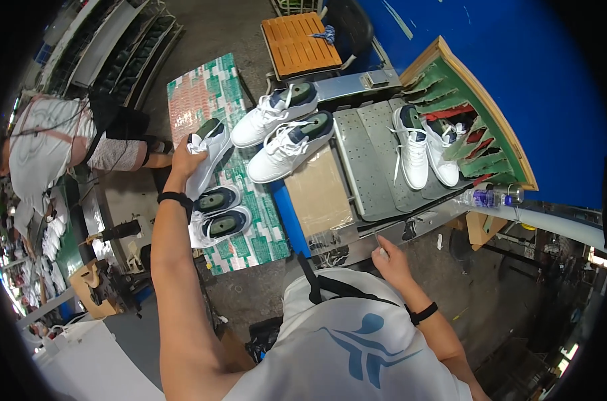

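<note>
My left hand (188,160) is closed on a white sneaker (213,155) with a dark lining, at the far left of a table wrapped in green, white and red patterned covering (260,230). Just below it on that table lies another pair of white sneakers (224,226). Two laced white sneakers (291,150) rest side by side between the table and the conveyor. Off by the conveyor's near metal edge, my right hand (391,262) has its index finger stretched out and the other fingers loosely bent; I see nothing held in it.
A conveyor of grey perforated plates (367,157) carries two white sneakers (414,157) beside a wood-framed opening with green flaps (474,150). A plastic bottle (492,196) lies at its right. An orange slatted stool (300,45) stands behind; another person (66,147) works at left.
</note>
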A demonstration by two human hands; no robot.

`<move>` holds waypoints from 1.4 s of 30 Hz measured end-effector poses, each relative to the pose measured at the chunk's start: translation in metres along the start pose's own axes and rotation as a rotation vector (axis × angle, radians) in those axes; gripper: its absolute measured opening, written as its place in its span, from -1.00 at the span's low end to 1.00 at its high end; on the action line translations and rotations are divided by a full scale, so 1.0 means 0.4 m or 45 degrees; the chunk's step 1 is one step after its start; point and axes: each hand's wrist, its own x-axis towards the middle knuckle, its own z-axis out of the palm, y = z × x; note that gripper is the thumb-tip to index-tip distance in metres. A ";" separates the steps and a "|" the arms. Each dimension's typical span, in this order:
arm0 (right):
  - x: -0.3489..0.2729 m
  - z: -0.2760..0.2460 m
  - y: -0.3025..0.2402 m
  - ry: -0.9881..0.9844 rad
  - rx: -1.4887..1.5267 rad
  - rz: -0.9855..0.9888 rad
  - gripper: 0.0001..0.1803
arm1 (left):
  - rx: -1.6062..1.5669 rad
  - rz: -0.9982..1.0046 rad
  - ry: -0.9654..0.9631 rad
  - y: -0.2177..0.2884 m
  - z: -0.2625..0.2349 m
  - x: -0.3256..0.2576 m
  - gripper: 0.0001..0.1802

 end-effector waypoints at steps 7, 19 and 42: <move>0.039 -0.036 0.119 0.092 -0.027 -0.155 -0.38 | 0.473 0.022 -0.181 0.043 0.067 0.062 0.11; 0.063 -0.184 0.158 -0.029 0.262 0.119 -0.30 | 0.569 0.094 -0.148 0.060 0.286 -0.055 -0.32; 0.007 -0.239 0.240 0.321 0.482 0.077 -0.37 | -1.461 -0.360 -0.610 1.016 0.855 -0.433 -0.33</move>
